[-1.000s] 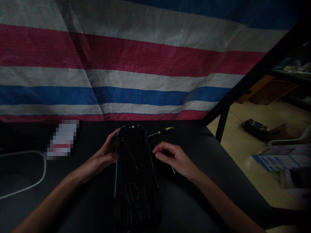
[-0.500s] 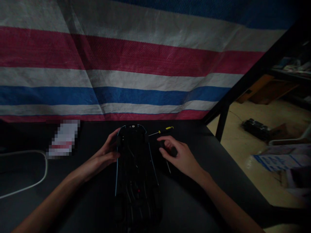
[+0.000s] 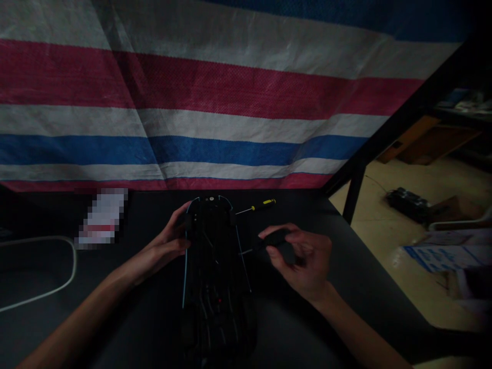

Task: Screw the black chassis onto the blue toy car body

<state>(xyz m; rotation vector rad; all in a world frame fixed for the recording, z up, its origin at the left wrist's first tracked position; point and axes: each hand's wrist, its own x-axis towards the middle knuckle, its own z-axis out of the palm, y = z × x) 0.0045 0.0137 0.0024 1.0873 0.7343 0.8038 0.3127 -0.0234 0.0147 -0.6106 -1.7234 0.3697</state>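
Observation:
A dark toy car (image 3: 215,271) lies upside down on the black table, its underside facing up and blue trim along its edges. My left hand (image 3: 172,238) grips the car's left side near its far end, with the fingertips partly hidden behind it. Just right of the car, my right hand (image 3: 302,251) pinches the dark handle of a screwdriver (image 3: 272,239). Its thin metal shaft points left, toward the car's side; whether the tip touches the car I cannot tell. Beyond that hand lies a second screwdriver (image 3: 264,205) with a yellow and black handle.
A pixelated white and red item (image 3: 103,218) lies at the back left, near a white curved rim (image 3: 73,261). Striped sheeting (image 3: 215,123) hangs behind the black table (image 3: 323,220). Past the table's right edge, boxes and a dark object (image 3: 409,205) are on the floor.
My right hand has lifted the dark-handled screwdriver and turned it, so the shaft now points left instead of toward me. My left hand and the toy car stay in place.

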